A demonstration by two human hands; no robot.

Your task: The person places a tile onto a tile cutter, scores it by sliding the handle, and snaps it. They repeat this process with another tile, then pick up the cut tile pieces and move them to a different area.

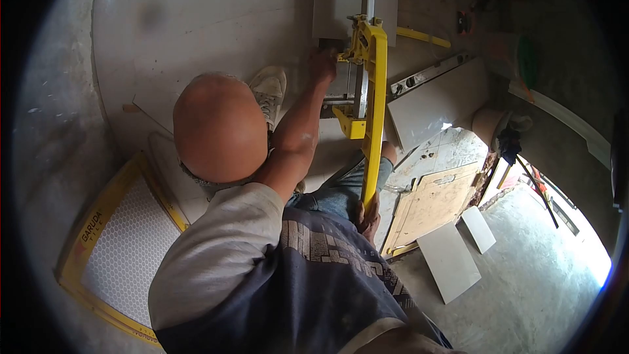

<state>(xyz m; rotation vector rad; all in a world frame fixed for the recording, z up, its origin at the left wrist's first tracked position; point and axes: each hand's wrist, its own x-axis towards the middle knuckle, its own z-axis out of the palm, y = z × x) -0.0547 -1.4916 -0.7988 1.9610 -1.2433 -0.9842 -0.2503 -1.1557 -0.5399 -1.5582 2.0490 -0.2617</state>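
A manual tile cutter (pixel 360 42) with a yellow carriage on metal rails stands in front of me. Its long yellow handle (pixel 375 124) runs back toward my body. My left hand (pixel 323 65) reaches forward, closed at a small yellow part on the carriage's left side; its fingers are partly in shadow. Near my lap, my right hand (pixel 369 219) is wrapped round the handle's near end. A grey tile (pixel 327 0) lies under the rails at the far end. A yellow foot (pixel 349 123) of the cutter shows below the carriage.
My bent knee (pixel 219 128) and shoe (pixel 267 88) are at left. A spirit level (pixel 429 75) lies along a large tile (pixel 436 101) at right. A wooden board (pixel 432 206) and cut tile pieces (pixel 449 262) lie nearer. A yellow-edged tile carton (pixel 131 249) stands at lower left.
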